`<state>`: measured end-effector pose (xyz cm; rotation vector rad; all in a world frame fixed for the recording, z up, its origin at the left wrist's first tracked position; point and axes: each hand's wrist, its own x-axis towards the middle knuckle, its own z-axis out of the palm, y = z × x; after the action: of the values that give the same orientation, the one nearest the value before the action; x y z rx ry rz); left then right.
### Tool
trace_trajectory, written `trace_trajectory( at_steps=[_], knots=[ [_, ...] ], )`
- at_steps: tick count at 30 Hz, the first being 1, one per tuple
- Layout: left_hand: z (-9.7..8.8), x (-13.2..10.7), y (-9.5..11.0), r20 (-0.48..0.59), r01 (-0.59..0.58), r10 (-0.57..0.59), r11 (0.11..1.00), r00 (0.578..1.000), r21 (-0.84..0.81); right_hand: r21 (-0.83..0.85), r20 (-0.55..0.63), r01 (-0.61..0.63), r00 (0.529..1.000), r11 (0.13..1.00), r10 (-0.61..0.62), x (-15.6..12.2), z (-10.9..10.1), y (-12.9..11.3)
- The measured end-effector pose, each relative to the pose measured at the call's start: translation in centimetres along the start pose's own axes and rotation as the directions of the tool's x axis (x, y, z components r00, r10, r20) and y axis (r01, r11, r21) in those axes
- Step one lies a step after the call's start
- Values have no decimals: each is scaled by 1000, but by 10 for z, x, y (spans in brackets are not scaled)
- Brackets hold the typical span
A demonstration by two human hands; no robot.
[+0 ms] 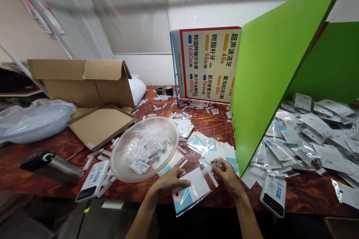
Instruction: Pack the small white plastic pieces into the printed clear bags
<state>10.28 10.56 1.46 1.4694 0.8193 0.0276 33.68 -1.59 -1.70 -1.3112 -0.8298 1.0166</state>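
My left hand [170,180] lies on a clear plastic bag with a white and blue card inside [192,191], its fingers pressing the bag's left edge near the table's front. My right hand [226,174] pinches a small clear plastic tube [211,168] at the bag's upper right corner. Just to the left stands a tilted clear plastic bowl [123,149] with several small clear tubes in it. More printed cards [209,145] lie on the table behind my hands.
A green board [269,63] stands upright at the right, with a heap of filled clear bags [311,134] beyond it. Two white power banks [94,180] [274,195] lie near the front edge. An open cardboard box [86,82], a steel flask [53,164] and a price sign [210,63] stand around.
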Motion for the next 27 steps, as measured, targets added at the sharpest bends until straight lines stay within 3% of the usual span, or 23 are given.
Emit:
trace_trajectory(
  at_steps=[6,11,14,17,20,24,27],
  knots=[
    [4,4,-1,95,-65,61,997,994,43,-92,38,-17,999,996,20,-9,-1,6],
    [13,5,-18,217,-104,104,994,971,-14,-181,181,-45,980,983,78,-19,-12,7],
    [20,3,-28,244,-133,123,991,962,21,-232,263,28,964,972,36,-23,-11,3],
    [29,2,-34,280,-82,67,996,958,43,-276,343,117,939,954,-16,-28,-5,1],
    [37,3,-39,232,-97,100,995,967,-28,-268,358,139,933,953,-36,-31,0,4],
    [46,0,-43,45,-186,194,973,980,-135,-220,236,129,969,967,-75,-32,4,11],
    [50,-9,-45,41,-188,200,960,979,-208,-172,205,117,975,978,-81,-32,11,11]
  ],
)
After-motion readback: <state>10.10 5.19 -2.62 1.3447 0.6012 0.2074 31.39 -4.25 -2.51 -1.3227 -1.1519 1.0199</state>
